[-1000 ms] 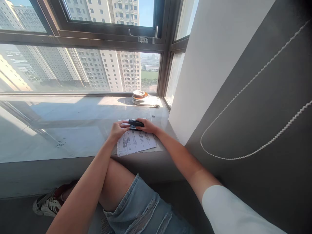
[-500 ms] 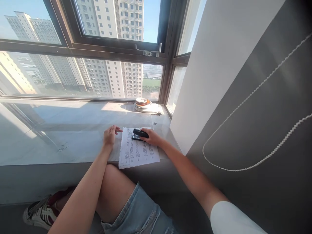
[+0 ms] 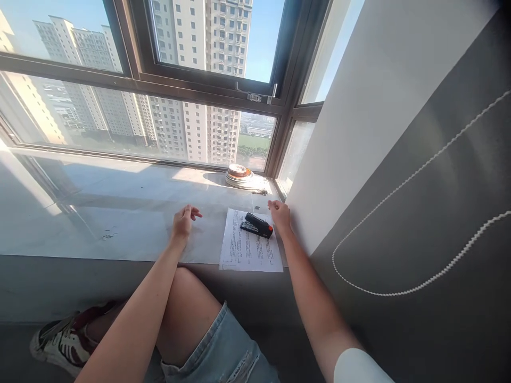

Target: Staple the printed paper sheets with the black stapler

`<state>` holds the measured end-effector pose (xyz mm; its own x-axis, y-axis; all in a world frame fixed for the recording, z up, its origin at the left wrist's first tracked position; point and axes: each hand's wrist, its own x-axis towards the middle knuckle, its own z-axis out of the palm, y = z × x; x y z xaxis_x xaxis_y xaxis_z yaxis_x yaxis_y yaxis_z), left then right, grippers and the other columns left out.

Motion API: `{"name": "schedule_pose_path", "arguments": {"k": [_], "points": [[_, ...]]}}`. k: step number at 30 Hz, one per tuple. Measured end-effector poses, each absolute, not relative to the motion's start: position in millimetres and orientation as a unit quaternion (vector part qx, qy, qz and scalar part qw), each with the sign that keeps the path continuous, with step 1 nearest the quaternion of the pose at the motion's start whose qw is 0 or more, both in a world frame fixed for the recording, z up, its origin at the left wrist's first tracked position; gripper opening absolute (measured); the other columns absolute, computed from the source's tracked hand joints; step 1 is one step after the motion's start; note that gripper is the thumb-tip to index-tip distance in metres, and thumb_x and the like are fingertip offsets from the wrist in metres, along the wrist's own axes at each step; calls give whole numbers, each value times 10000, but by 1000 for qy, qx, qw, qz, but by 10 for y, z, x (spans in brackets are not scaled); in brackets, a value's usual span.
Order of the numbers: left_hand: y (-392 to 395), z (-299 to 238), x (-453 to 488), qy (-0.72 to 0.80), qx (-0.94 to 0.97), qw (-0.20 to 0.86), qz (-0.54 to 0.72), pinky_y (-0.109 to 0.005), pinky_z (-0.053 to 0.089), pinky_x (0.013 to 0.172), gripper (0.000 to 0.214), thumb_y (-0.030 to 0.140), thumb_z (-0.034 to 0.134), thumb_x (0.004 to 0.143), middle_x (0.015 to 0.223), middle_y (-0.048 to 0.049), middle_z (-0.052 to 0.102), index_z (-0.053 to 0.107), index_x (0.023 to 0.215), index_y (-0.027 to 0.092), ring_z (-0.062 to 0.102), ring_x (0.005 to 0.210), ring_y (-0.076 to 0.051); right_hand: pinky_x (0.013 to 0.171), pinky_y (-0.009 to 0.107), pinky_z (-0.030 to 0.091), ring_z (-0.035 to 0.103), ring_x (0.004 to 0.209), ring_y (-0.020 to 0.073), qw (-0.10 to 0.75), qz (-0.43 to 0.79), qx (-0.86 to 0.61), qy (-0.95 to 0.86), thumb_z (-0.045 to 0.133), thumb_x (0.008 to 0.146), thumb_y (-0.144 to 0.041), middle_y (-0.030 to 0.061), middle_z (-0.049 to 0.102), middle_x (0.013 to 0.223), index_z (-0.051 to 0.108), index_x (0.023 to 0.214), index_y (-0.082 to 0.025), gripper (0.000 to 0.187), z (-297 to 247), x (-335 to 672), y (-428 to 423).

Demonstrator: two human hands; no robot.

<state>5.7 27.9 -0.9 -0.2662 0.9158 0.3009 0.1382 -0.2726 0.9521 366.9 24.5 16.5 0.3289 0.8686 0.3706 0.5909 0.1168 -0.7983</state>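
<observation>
A black stapler (image 3: 256,225) with a red mark at one end lies on printed paper (image 3: 247,255). The paper rests on the pale window ledge, its near edge reaching slightly past the ledge front. Beyond the stapler's right end, my right hand (image 3: 280,214) is off it, with loosely bent fingers apart and nothing visible in them. Just left of those fingertips lies a small dark piece (image 3: 257,207), too small to name. My left hand (image 3: 184,222) hovers or rests left of the paper, empty, fingers loosely apart; contact with the ledge is unclear.
A stack of round, plate-like things (image 3: 239,177) sits in the ledge's far right corner. Several tiny slivers (image 3: 108,233) are scattered on the ledge (image 3: 139,218) at left. A wall (image 3: 339,138) closes the right side, with a beaded cord (image 3: 383,293) hanging before it.
My right hand has let go of the stapler and moved right and away toward the small dark piece. The stapler and paper appear farther right. My left hand stays nearly in place.
</observation>
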Motion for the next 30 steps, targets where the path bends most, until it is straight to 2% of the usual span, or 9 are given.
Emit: {"name": "schedule_pose_path", "arguments": {"k": [2,5,7,10,12,15,20,24,30], "points": [[266,7,54,514,505,316,617,-300,484,615,403,463,431,950,691,-81,730,680,772,199,596,641,-184,957,456,510,670,1070,313,428,94,-655,-616,599,909,-542,139,742,1107,741,1027,-198,391,147,3682,394],[244,40,28,517,487,310,632,-295,476,600,377,441,448,936,663,-73,706,669,751,198,578,615,-177,1136,456,417,543,1360,317,337,100,-611,-709,631,920,-471,160,604,1441,671,1286,-184,467,61,3629,535],[236,50,-8,517,472,303,646,-293,463,584,360,431,450,923,648,-63,684,652,733,202,564,599,-174,1195,458,360,455,1459,327,276,135,-599,-740,613,951,-461,184,502,1549,627,1368,-167,511,-7,3552,572],[237,39,-69,525,447,279,668,-292,445,579,350,420,440,919,613,-44,637,626,709,211,544,585,-171,1242,492,284,359,1526,349,219,159,-597,-755,621,963,-388,198,428,1605,627,1388,-167,479,-70,3414,579],[232,28,-102,540,433,255,675,-292,431,580,353,415,436,924,597,-30,606,614,693,216,532,578,-168,1259,494,248,322,1548,329,209,159,-589,-764,606,977,-335,170,406,1627,630,1395,-201,439,-73,3303,592],[191,44,-133,569,395,225,686,-290,406,576,347,389,426,924,597,-13,573,600,676,219,516,576,-164,1272,471,212,270,1574,275,173,156,-581,-780,512,1034,-321,130,345,1669,590,1440,-238,422,-35,3060,675],[41,171,-138,594,304,150,729,-287,356,573,334,288,392,910,579,5,518,548,626,205,470,559,-148,1299,467,96,158,1606,221,116,153,-556,-809,352,1091,-313,106,214,1721,449,1540,-202,472,21,2419,963],[-51,249,-143,584,275,87,759,-284,312,554,334,256,374,920,565,17,470,510,620,201,438,548,-139,1300,481,85,126,1611,216,95,146,-532,-828,315,1105,-364,90,184,1731,408,1557,-217,485,18,1851,1185],[-99,283,-193,558,246,77,789,-271,308,551,316,238,389,913,567,23,435,477,612,200,416,553,-131,1293,534,90,119,1612,220,82,135,-498,-853,260,1114,-381,86,168,1734,367,1576,-216,503,-7,1397,1351]]}}
